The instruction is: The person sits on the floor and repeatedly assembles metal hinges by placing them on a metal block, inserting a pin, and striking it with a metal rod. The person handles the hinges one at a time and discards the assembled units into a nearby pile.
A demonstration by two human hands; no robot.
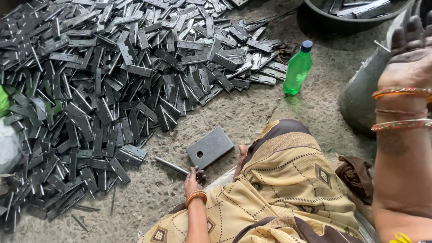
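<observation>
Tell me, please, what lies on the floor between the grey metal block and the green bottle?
In the head view, nothing: the stretch between the metal block and the green bottle is bare gritty floor, with the hinge pile at its left.

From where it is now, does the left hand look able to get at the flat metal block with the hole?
Probably yes. The left hand rests on the floor right beside the flat metal block, with only a thin metal rod lying nearby and nothing covering the block.

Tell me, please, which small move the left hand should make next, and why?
Probably close the left hand on the metal rod: its fingertips already rest at the rod's near end, beside the steel block, and the right hand is raised by the tub.
</observation>
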